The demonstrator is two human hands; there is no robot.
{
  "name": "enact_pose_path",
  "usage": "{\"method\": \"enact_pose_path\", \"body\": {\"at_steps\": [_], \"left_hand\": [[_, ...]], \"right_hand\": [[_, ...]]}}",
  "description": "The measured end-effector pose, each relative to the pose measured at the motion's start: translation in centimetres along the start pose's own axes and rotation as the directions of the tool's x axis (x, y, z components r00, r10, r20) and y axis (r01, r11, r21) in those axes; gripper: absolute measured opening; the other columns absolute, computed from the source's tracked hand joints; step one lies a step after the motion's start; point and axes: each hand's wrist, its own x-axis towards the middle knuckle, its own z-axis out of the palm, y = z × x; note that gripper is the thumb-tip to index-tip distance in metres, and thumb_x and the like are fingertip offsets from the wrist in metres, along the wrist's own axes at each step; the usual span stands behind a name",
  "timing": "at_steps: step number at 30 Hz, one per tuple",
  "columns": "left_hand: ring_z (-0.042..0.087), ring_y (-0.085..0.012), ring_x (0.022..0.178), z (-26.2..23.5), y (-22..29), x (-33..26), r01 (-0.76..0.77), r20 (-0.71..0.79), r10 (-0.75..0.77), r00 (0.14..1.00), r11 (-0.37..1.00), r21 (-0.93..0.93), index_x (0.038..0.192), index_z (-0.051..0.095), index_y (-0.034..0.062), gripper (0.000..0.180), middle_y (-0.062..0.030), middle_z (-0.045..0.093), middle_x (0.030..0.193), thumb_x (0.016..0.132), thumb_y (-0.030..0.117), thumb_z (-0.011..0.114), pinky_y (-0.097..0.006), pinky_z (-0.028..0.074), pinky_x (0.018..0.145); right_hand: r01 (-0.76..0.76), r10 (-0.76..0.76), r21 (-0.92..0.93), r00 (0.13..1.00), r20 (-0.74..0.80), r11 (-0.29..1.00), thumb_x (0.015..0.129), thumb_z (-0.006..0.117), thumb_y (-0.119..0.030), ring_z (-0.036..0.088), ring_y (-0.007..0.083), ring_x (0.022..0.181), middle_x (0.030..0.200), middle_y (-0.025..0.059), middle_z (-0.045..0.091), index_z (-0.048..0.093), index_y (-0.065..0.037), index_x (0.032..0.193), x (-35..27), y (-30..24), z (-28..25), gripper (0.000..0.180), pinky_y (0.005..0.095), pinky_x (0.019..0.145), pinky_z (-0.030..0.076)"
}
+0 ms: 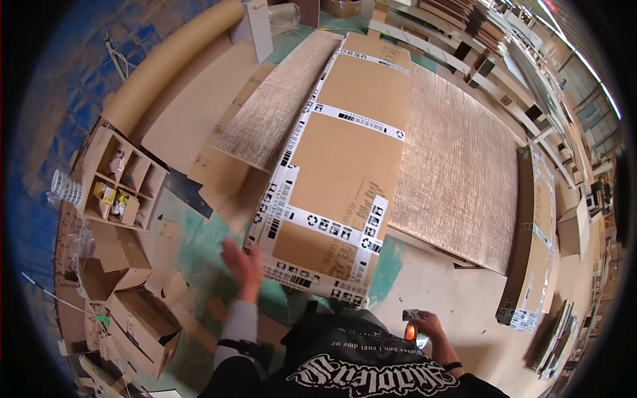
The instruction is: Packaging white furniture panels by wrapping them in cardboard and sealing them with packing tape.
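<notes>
A long, flat cardboard box (347, 164) lies in front of me, with white printed tape (323, 226) along its edges and across its top. My left hand (243, 266) is beside the near left corner of the box, fingers stretched out and nothing in them. I cannot tell whether it touches the corner. Low at the right, away from the box, my right hand (432, 329) is closed around what looks like a tape dispenser (411, 330), with a grey top and an orange and white part. My fingers hide some of it.
The box rests across a wide board with a shiny, wrinkled surface (458, 166). Another taped carton (533, 232) stands at the right. On the left are a wooden compartment box (151, 182), open cartons (142, 325) and a brown paper roll (172, 63). Stacked boards (458, 23) line the back.
</notes>
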Motion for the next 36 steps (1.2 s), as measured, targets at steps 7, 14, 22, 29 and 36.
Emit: {"method": "enact_pose_path", "body": {"at_steps": [7,14,22,29,36], "left_hand": [[0.062,-0.0347,0.108,2.0,-7.7,4.5,0.882,0.903,-0.096,0.418,-0.197,-0.429,0.126,0.057,-0.0020,0.092,-0.0164,0.065,0.120,0.089,0.077,0.026,-0.051,0.047,0.096],[0.055,-0.0312,0.122,5.3,-12.3,10.2,0.860,0.917,-0.285,0.280,0.498,-0.108,0.120,0.065,0.0028,0.092,-0.0166,0.057,0.134,0.090,0.078,0.022,-0.050,0.041,0.104],[0.056,-0.0297,0.119,-0.8,7.4,9.8,0.795,0.863,0.169,0.476,0.338,-0.504,0.102,0.067,0.0052,0.055,-0.0141,0.061,0.125,0.097,0.052,0.038,-0.053,0.042,0.100],[0.056,-0.0298,0.118,2.7,20.4,-8.3,0.778,0.935,0.208,0.287,0.519,-0.354,0.108,0.062,0.0049,0.043,-0.0126,0.061,0.125,0.095,0.043,0.045,-0.051,0.043,0.102],[0.056,-0.0298,0.117,12.5,30.8,-32.1,0.599,0.937,0.348,-0.035,0.758,-0.259,0.114,0.056,0.0046,0.036,-0.0112,0.060,0.125,0.094,0.034,0.052,-0.049,0.044,0.103]], "right_hand": [[-0.137,0.140,-0.033,0.982,0.127,0.990,0.072,0.079,-0.046,0.065,0.0292,0.108,0.117,0.0215,0.067,0.064,0.002,0.120,-4.2,-3.8,4.3,0.070,0.0356,0.093,0.051],[-0.185,0.185,0.138,0.983,0.012,0.973,0.074,0.076,-0.049,0.064,0.0305,0.111,0.121,0.0195,0.065,0.064,-0.003,0.124,-5.2,-3.1,5.2,0.070,0.0368,0.098,0.049],[-0.067,0.065,0.124,0.998,0.025,0.990,0.075,0.070,-0.056,0.061,0.0317,0.116,0.127,0.0180,0.062,0.060,-0.007,0.130,-7.0,1.5,2.5,0.074,0.0371,0.100,0.047],[-0.296,0.280,0.292,0.955,0.093,0.910,0.075,0.071,-0.054,0.063,0.0299,0.112,0.123,0.0152,0.066,0.062,-0.015,0.129,-6.2,18.3,5.1,0.067,0.0377,0.097,0.048],[-0.327,0.333,0.911,0.913,0.236,0.250,0.092,0.067,-0.023,0.065,0.0164,0.069,0.077,0.0060,0.070,0.073,0.000,0.098,-15.6,26.1,-0.5,0.025,0.0322,0.060,0.053]]}}
